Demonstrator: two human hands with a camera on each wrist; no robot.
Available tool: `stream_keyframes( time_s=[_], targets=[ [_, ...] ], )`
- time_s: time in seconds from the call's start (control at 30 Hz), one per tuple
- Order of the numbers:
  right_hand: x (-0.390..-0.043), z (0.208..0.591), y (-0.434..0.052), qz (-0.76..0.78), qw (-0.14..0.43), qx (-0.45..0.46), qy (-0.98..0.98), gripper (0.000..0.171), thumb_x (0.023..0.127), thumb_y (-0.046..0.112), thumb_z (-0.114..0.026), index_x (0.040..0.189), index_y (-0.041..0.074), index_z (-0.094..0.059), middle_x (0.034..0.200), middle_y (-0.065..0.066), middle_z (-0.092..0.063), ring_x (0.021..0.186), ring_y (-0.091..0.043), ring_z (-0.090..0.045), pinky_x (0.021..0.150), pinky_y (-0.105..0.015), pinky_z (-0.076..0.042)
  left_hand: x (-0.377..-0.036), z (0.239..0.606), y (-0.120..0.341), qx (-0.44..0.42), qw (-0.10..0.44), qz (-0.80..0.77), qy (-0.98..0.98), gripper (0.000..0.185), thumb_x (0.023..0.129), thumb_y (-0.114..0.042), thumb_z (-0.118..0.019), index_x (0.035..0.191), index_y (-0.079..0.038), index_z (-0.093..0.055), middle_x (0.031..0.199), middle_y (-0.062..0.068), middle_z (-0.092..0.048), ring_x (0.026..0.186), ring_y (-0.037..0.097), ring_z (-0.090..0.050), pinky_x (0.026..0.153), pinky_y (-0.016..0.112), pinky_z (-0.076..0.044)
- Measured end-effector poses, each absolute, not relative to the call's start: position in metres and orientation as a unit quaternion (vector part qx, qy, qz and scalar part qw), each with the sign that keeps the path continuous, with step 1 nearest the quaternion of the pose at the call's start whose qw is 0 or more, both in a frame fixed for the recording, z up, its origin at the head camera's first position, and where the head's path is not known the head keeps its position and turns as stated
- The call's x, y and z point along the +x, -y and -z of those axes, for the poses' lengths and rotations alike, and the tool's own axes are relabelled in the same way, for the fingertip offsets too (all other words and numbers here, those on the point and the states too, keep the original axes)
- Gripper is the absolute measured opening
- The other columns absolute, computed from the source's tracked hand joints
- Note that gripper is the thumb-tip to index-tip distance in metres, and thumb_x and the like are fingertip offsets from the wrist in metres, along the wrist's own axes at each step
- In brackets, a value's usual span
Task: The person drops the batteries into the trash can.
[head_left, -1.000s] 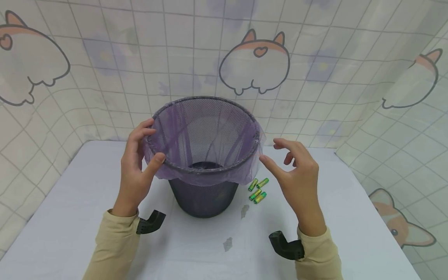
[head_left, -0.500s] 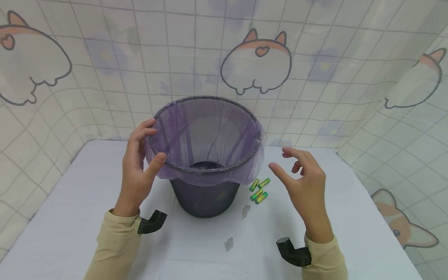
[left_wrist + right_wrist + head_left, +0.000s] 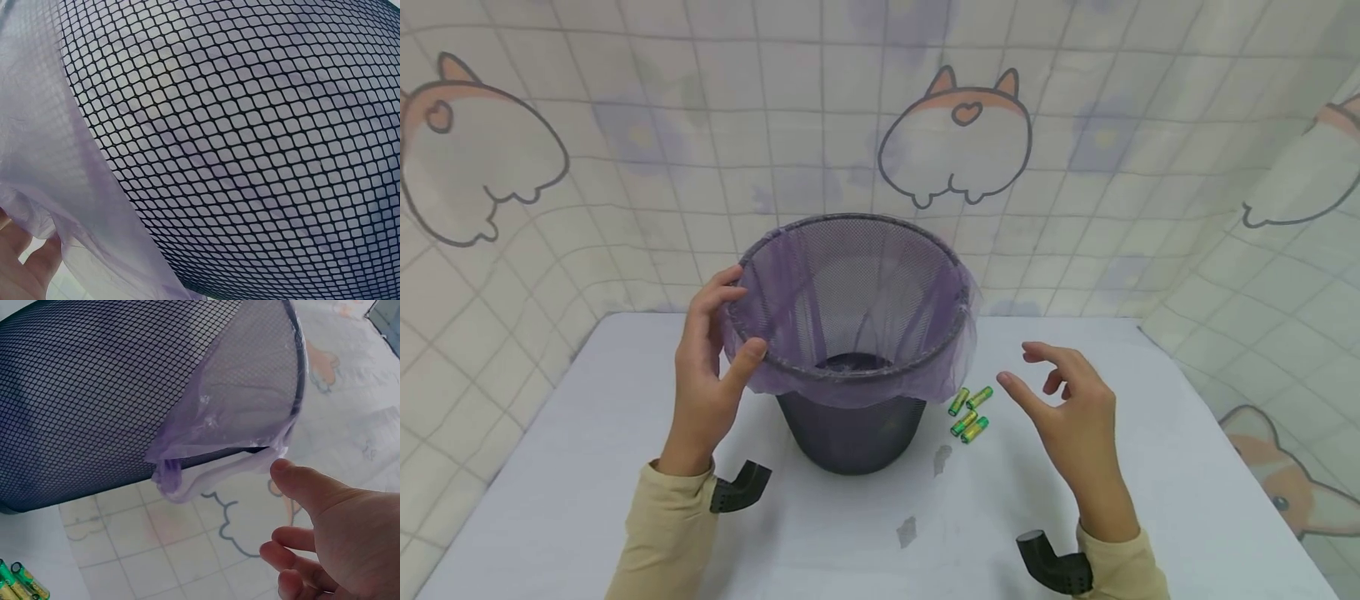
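A black mesh trash can (image 3: pixel 850 442) stands upright on the table, lined with a thin purple bag (image 3: pixel 857 393) folded over its rim. My left hand (image 3: pixel 703 392) holds the left side of the rim, fingertips over the edge and thumb on the front. In the left wrist view, part of that hand (image 3: pixel 22 265) shows behind the hanging bag edge. To the right of the can, my right hand (image 3: pixel 1078 421) hovers empty, thumb and fingers apart. Several green and yellow batteries (image 3: pixel 974 430) lie between the can and that hand.
The white table (image 3: pixel 820 542) has two grey patches (image 3: pixel 907 532) in front of the can. A tile-patterned curtain (image 3: pixel 805 142) with cartoon corgis surrounds the back and sides. Black wrist devices (image 3: pixel 1054 567) stick out from both sleeves.
My right hand has drawn away from the can's right rim, moving right and down toward me. The left hand stays on the rim. The head view has shifted slightly.
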State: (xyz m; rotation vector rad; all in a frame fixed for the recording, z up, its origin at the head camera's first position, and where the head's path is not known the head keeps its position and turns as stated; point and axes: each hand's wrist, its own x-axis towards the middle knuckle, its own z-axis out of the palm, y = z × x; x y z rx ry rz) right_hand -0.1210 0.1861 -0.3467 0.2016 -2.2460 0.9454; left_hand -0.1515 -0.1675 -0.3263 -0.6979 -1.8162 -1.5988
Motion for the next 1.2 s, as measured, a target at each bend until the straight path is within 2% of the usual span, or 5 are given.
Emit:
stream_keyframes(
  time_s=[0.3,0.73,1.2],
  targets=[
    [-0.121,0.356,-0.188,-0.366,0.323,0.068,0.870,0.042,0.074,0.015,-0.083,0.112,0.009,-0.069,0.101,-0.005,-0.070,0.072,-0.010,-0.042,0.066,-0.023,-0.034,-0.153,0.326,0.166,-0.270,0.310,0.606,0.681,0.050,0.089,-0.013,-0.063,0.129,0.011,-0.044,0.149,0.018,-0.038,0.142,0.029,-0.032,0.118,0.031,-0.026],
    [-0.124,0.363,-0.194,-0.350,0.279,0.053,0.893,0.043,0.074,0.019,-0.083,0.113,0.008,-0.068,0.102,-0.006,-0.068,0.073,-0.012,-0.042,0.061,-0.016,-0.030,-0.151,0.325,0.165,-0.267,0.306,0.609,0.681,0.049,0.087,-0.008,-0.061,0.129,0.011,-0.044,0.150,0.018,-0.038,0.142,0.028,-0.033,0.115,0.028,-0.029],
    [-0.132,0.377,-0.201,-0.330,0.220,0.045,0.917,0.044,0.077,0.024,-0.081,0.116,0.008,-0.066,0.105,-0.009,-0.067,0.076,-0.015,-0.045,0.061,-0.022,-0.035,-0.153,0.326,0.165,-0.272,0.313,0.615,0.671,0.050,0.088,-0.011,-0.063,0.127,0.014,-0.043,0.148,0.021,-0.038,0.141,0.030,-0.033,0.119,0.033,-0.024]
  ],
)
